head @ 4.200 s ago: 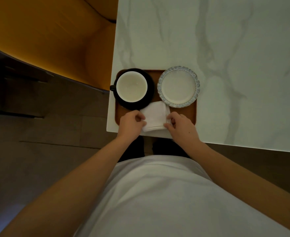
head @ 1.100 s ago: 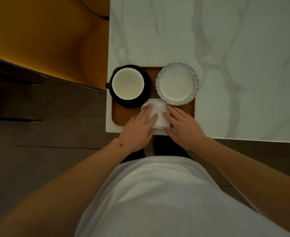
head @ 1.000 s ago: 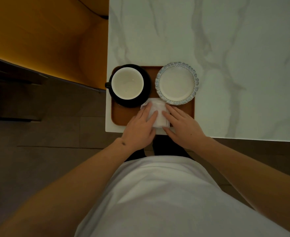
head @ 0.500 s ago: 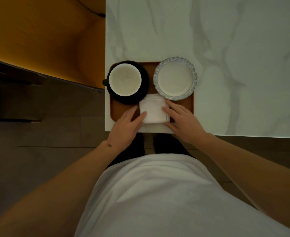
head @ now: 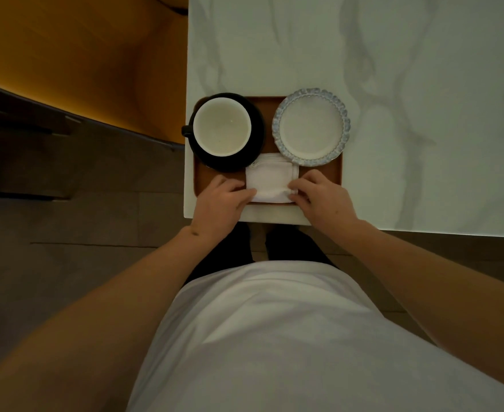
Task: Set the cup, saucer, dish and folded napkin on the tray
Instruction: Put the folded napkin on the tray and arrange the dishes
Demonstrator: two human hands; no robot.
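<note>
A brown tray (head: 335, 171) lies at the near left corner of the marble table (head: 408, 84). On its left stands a cup (head: 221, 126) with a white inside, set on a black saucer (head: 258, 130), handle pointing left. A white dish (head: 311, 126) with a blue scalloped rim sits on the tray's right. In front of them a folded white napkin (head: 270, 179) lies flat on the tray. My left hand (head: 221, 200) pinches its near left corner with curled fingers. My right hand (head: 322, 197) pinches its near right corner.
An orange upholstered seat (head: 81, 55) stands left of the table, close to the tray's corner. Dark floor (head: 81, 218) lies below the table edge. The tray's near rim runs just inside the table's front edge.
Both hands slid off the top of the napkin to its near corners and their fingers curled. The napkin now lies squarer and fully within the tray.
</note>
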